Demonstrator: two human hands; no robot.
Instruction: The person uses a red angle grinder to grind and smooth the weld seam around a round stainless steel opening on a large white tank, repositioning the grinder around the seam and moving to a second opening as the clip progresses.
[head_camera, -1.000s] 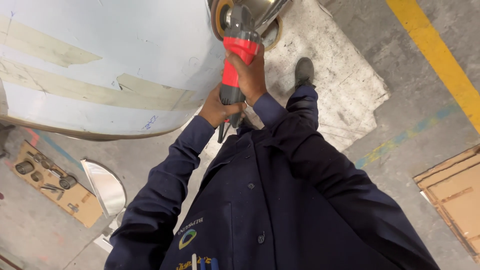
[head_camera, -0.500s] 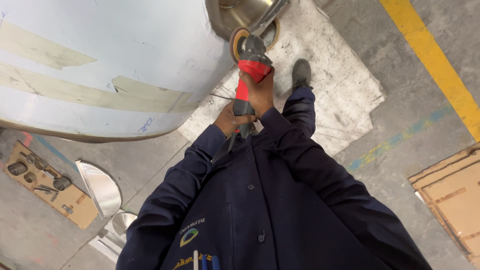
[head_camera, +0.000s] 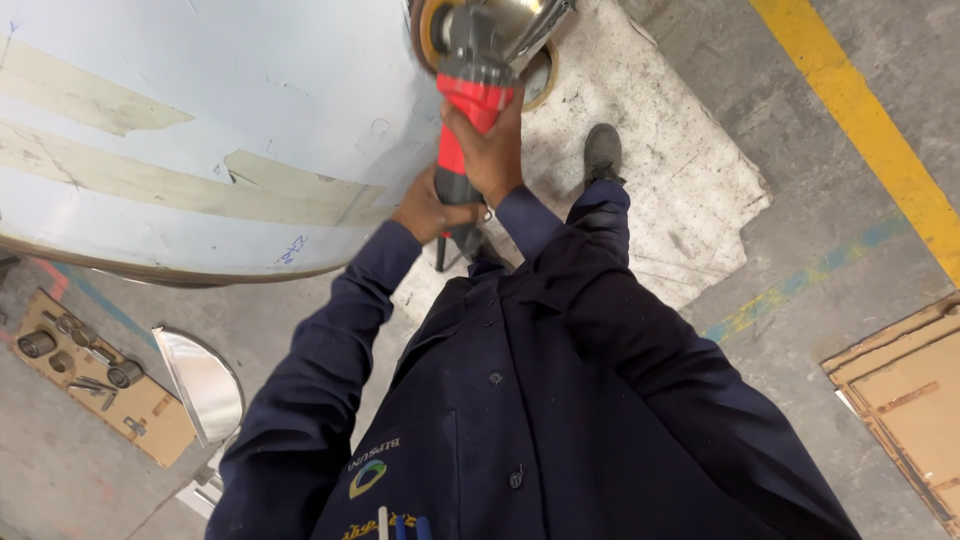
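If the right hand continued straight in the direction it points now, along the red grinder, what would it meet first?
The right hand grips the red grinder and points up along it. Straight ahead, it would first meet the grinder's grey head and disc, then probably the shiny metal fitting on the large white tank. Depth is unclear.

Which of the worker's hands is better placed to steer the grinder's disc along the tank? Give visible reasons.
Probably the right hand: it grips the red grinder well forward, nearest the disc against the tank. The left hand holds the rear handle, farther back.
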